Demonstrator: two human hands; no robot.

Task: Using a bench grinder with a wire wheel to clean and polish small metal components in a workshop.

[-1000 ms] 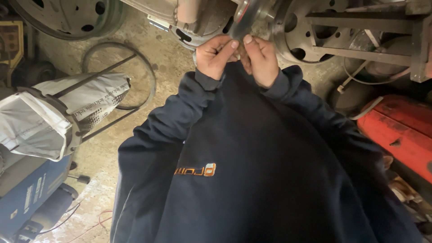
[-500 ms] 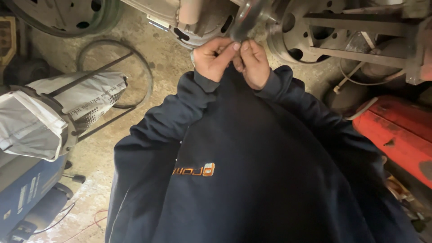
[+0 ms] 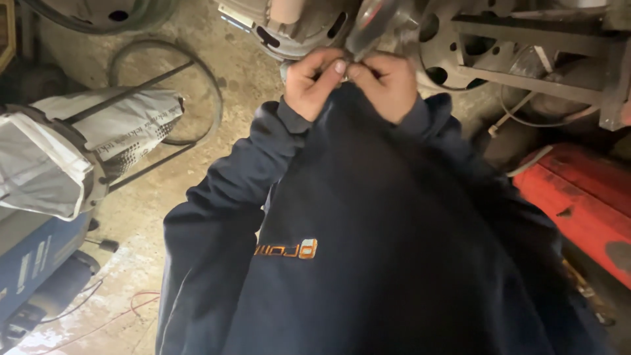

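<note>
Looking down our own front, we are seeing a dark navy sweatshirt [image 3: 394,263] filling most of the frame, with both sleeves reaching up toward the top of the picture. Going from the left — a blue machine [image 3: 33,256] is sitting at the edge, and a crumpled grey-white sack [image 3: 72,151] is lying on top of it, held by a dark wire frame. Just beyond that, a thin metal hoop [image 3: 164,92] is lying on the dusty concrete floor [image 3: 131,217], and thin red wires [image 3: 125,312] are trailing across the floor lower down.

At the top centre our 2 hands are meeting, knuckles close together. Our left hand [image 3: 315,82] is curling shut, its thumb and fingertips pinching a small metal part [image 3: 350,62] — we are seeing only a sliver of it between the fingers. Our right hand [image 3: 388,85] is closing on the same part from the other side, its fingers bent tight and touching the left hand. A shiny, blurred metal piece [image 3: 371,23] is rising from just above the pinch; we cannot tell whether it is joined to the part.

Behind the hands, a round grey metal hub [image 3: 309,29] is hanging over the floor, and to its right a heavy steel frame [image 3: 539,46] is running toward the edge. Below that, at the far right, a red metal body [image 3: 578,197] is lying well apart from the hands.
</note>
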